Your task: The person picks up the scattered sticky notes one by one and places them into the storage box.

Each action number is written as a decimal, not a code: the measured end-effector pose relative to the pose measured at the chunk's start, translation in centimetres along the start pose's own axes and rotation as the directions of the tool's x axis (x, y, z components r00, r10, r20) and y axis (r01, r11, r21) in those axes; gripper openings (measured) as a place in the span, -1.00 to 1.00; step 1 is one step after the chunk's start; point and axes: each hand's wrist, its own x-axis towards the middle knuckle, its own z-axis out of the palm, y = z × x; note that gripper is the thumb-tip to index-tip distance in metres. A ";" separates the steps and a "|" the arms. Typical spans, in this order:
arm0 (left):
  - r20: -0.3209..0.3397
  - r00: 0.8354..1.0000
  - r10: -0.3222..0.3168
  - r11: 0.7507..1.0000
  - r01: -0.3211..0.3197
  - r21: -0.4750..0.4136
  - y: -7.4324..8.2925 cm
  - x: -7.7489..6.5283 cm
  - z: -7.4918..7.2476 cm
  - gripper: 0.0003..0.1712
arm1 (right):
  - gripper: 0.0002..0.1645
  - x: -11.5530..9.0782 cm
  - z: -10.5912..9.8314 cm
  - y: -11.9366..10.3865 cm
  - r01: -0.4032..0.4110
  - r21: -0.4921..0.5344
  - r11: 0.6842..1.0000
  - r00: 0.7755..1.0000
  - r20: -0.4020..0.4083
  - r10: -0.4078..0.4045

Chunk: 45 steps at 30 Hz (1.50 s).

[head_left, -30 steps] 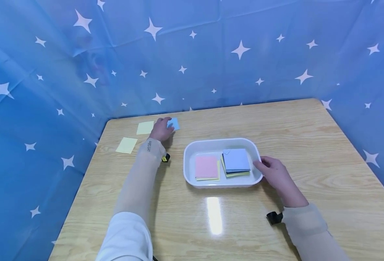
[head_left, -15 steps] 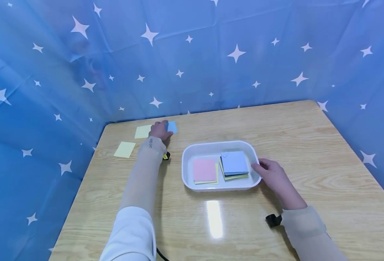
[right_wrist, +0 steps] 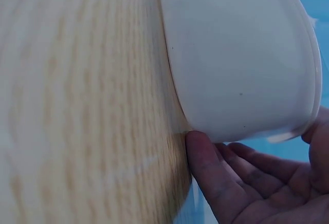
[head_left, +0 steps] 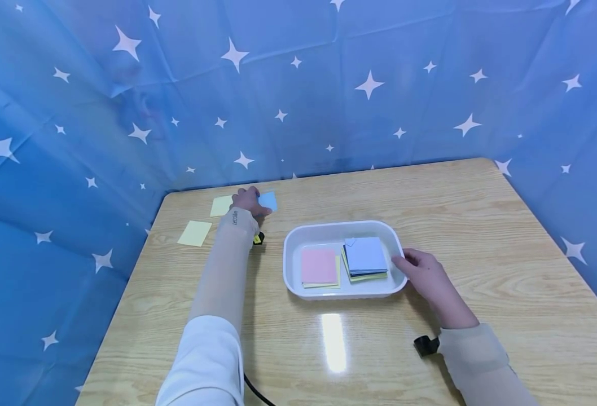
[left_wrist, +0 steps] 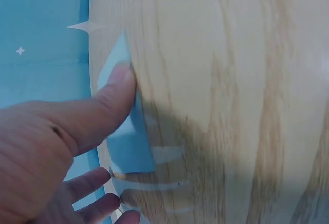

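Observation:
A blue sticky note [head_left: 268, 201] lies near the table's far edge in the head view. My left hand [head_left: 249, 201] is over its left side. In the left wrist view the thumb [left_wrist: 121, 77] overlaps the blue note, its other fingers spread apart below; whether the thumb presses on the paper is unclear. My right hand [head_left: 424, 270] holds the right end of a white plastic tray [head_left: 293, 259], thumb at the rim and fingers against the outer wall. Inside the tray sit a pink-topped stack of notes [head_left: 319, 266] and a blue-topped stack [head_left: 365, 255].
Two pale yellow notes lie left of my left hand: one note [head_left: 194, 233] lies nearer, the other note [head_left: 220, 206] is partly covered by the hand. A black cable [head_left: 258, 390] runs beside the left sleeve. A blue star-patterned curtain [head_left: 298, 90] borders the wooden table [head_left: 481, 225].
The left hand has shifted slightly at the blue note, its thumb now lower over the paper. The right hand keeps its hold on the tray. The head view has tilted a little.

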 end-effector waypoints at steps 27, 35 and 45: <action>0.003 0.979 0.204 0.973 -0.203 -0.107 -1.0 -3.6 -3.6 -0.60 | -0.20 0.2 0.0 -0.3 -0.012 0.001 1.000 0.999 0.030 0.012; 0.061 0.964 0.259 0.954 -0.245 -0.174 -0.6 -5.0 -4.8 -0.54 | -0.19 0.1 -0.1 -0.3 -0.024 -0.003 1.000 0.999 0.031 0.024; 0.093 0.944 0.316 0.912 -0.276 -0.303 1.5 -8.1 -5.1 -0.69 | -0.16 0.3 -0.2 -0.3 -0.028 0.003 1.000 0.999 0.044 0.028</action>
